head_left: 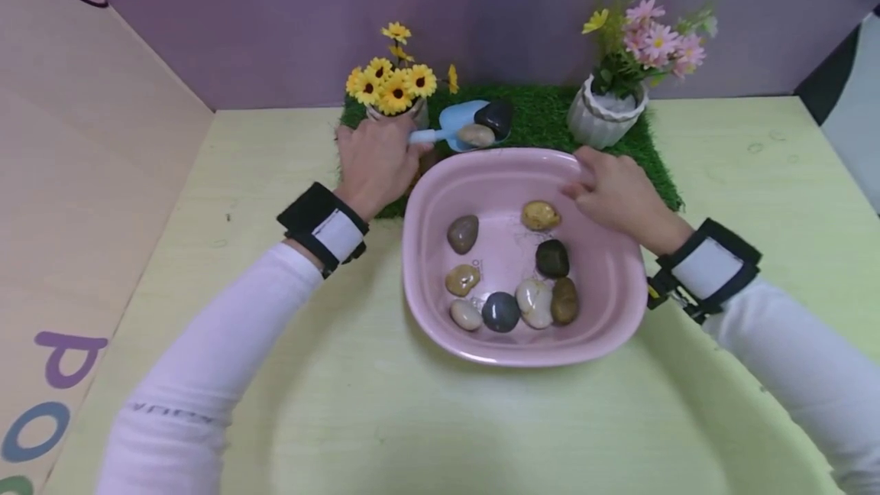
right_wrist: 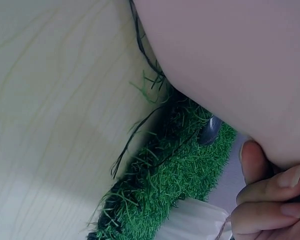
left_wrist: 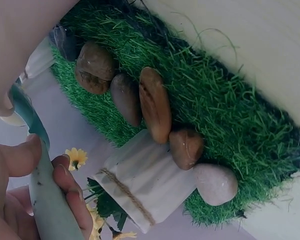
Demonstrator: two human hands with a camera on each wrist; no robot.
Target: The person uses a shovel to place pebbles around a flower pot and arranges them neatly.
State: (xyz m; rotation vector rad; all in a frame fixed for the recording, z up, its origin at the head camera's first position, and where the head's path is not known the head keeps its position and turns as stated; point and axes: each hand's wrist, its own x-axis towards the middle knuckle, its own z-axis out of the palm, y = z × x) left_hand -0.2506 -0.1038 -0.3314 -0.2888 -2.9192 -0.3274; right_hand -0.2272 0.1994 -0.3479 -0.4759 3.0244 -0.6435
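My left hand (head_left: 381, 159) grips the handle of a small light-blue shovel (head_left: 459, 114), thumb and fingers round it in the left wrist view. On its blade lie a black stone (head_left: 495, 118) and a beige stone (head_left: 476, 135), just beyond the far rim of a pink basin (head_left: 412, 281). My right hand (head_left: 622, 193) holds that basin by its far right rim, fingers (right_wrist: 262, 200) curled over the edge. Several smooth stones rest on the basin floor, among them a blue-grey one (head_left: 500, 312) and a yellowish one (head_left: 541, 215).
Behind the basin, a green grass mat (head_left: 543, 109) bears a white pot (left_wrist: 145, 175) of yellow flowers and another pot (head_left: 600, 117) with pink flowers. More stones, including a long brown one (left_wrist: 155, 105), line the mat. A purple panel (head_left: 275, 29) stands behind the table (head_left: 357, 411).
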